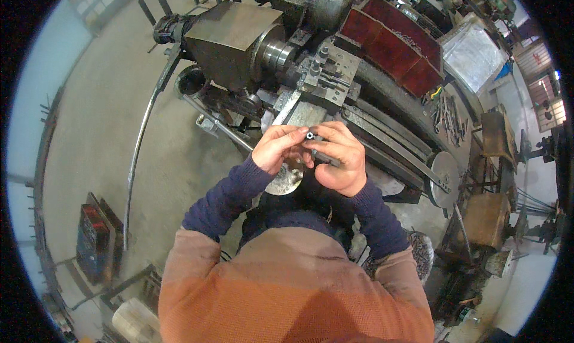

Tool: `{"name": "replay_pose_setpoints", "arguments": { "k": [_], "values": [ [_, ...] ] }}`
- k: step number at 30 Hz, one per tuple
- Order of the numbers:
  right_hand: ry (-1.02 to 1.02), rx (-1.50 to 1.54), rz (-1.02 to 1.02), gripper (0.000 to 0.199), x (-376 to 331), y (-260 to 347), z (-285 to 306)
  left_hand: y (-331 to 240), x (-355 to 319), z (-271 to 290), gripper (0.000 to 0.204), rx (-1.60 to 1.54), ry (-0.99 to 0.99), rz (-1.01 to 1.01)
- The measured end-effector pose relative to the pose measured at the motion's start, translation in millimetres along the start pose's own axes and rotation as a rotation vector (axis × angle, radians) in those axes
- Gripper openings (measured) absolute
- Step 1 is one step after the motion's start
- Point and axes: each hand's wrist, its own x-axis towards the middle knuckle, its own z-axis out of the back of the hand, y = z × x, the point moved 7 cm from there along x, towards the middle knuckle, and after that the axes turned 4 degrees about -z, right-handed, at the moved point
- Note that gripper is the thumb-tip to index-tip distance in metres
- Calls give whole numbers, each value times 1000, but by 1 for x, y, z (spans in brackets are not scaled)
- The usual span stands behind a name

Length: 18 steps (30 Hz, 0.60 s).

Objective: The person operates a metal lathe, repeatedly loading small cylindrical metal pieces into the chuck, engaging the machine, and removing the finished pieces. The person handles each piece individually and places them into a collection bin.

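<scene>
A short dark metal tube (318, 152) with a hollow end is gripped in my right hand (339, 159), its open end pointing up toward the lathe. My left hand (276, 148) touches that end with its fingertips, thumb and fingers pinched around it. Both hands are held together above a round shiny handwheel (286, 181), in front of the lathe's tool post (326, 74) and chuck (276, 53). My forearms in dark blue sleeves come up from the lower edge.
The metal lathe (239, 38) runs diagonally from the upper left to the right, with red trays (394, 44) behind it. A long curved bar (140, 140) lies on the concrete floor at left. Hand tools (448, 116) lie at right, near stools and a bin of shavings (421, 253).
</scene>
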Motion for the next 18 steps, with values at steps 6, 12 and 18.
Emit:
{"name": "replay_pose_setpoints", "arguments": {
  "k": [6, 12, 18],
  "values": [
    [26, -90, 47, 31, -4, -2, -5, 7, 2, 10, 25, 47, -14, 90],
    [52, -69, 39, 30, -7, -7, -8, 5, -1, 4, 30, 154, -85, 29],
    [62, -55, 31, 33, -11, -14, -9, -6, -4, 6, 28, 521, -28, 29]
  ]
}}
